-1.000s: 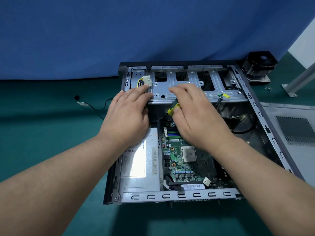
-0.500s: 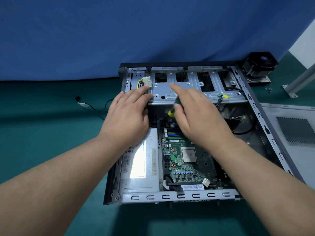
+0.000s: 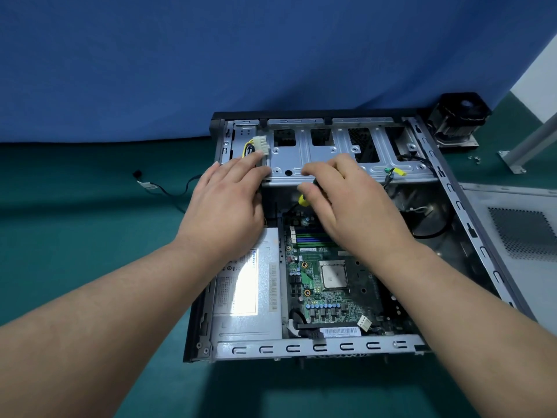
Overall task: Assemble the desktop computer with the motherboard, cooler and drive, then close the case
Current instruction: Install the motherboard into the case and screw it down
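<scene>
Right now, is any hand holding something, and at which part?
The right hand grips a yellow-and-black screwdriver by its handle. The left hand holds nothing; its fingers rest on the drive cage.

Blue cloth backdrop (image 3: 211, 61) fills twelve o'clock ahead of me. Teal-green mat (image 3: 75, 224) under everything. Thin black loose cable (image 3: 162, 188) with small plug lies at ten o'clock. White angled metal post (image 3: 530, 143) with foot bracket at two o'clock.

Head-worn camera looks forward and down, close over the open case (image 3: 319, 346).
</scene>
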Demonstrator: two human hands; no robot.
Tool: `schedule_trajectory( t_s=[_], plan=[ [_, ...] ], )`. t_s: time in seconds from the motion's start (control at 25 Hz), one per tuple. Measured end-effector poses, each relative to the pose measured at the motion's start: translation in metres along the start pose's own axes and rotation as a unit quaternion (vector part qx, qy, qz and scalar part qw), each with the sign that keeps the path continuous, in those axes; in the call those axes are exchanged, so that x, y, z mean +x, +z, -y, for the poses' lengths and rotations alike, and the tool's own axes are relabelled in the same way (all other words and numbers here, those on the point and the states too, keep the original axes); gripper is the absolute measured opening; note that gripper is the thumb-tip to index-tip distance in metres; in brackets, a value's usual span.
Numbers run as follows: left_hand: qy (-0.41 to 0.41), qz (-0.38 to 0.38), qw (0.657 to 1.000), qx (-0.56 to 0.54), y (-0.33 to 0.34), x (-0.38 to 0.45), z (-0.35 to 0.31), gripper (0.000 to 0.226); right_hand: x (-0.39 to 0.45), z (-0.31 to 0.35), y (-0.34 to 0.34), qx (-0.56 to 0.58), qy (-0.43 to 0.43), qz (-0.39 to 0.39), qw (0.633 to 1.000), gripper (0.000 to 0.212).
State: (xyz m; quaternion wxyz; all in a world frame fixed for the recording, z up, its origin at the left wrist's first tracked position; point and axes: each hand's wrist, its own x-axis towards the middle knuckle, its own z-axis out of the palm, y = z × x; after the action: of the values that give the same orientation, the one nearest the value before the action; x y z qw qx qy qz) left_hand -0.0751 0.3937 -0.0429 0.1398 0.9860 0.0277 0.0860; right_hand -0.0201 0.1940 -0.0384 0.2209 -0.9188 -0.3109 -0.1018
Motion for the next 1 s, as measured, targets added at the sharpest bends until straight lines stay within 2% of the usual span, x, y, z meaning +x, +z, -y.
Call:
schedule_trajectory(
  t_s=[0.16,0.32,0.52,0.68,0.76,0.88,1.0],
  plan=[
    [0.001,-0.001,1.0,0.002,-0.0004,-0.0007,0.0008,0.051,-0.0047,0.0003,0.0029,0.011,-0.051,0.023,0.998,0.049],
    [0.002,0.0,1.0,0.001,-0.0004,-0.0002,0.0009,0.052,-0.0027,-0.0004,-0.0009,0.025,-0.013,-0.008,1.0,0.034],
    [0.002,-0.002,1.0,-0.001,0.0004,-0.0006,0.0018,0.052,-0.0049,0.0005,-0.0009,0.059,-0.034,0.013,0.998,0.053],
    [0.003,-0.004,1.0,-0.002,0.0009,0.0001,0.0015,0.052,-0.0033,-0.0009,-0.002,0.047,0.014,-0.021,0.999,0.038],
    [0.005,-0.005,1.0,-0.001,0.0009,-0.0002,0.0017,0.052,-0.0027,-0.0008,-0.002,0.066,0.013,-0.004,0.998,0.04],
    [0.004,-0.005,1.0,0.001,0.0008,-0.0007,0.0022,0.052,-0.0022,-0.0019,-0.0033,0.087,-0.005,0.044,0.995,0.054],
    [0.005,-0.004,1.0,0.001,0.0013,-0.0001,0.0016,0.052,-0.0024,-0.004,-0.0034,0.062,0.002,0.021,0.998,0.047]
  ],
)
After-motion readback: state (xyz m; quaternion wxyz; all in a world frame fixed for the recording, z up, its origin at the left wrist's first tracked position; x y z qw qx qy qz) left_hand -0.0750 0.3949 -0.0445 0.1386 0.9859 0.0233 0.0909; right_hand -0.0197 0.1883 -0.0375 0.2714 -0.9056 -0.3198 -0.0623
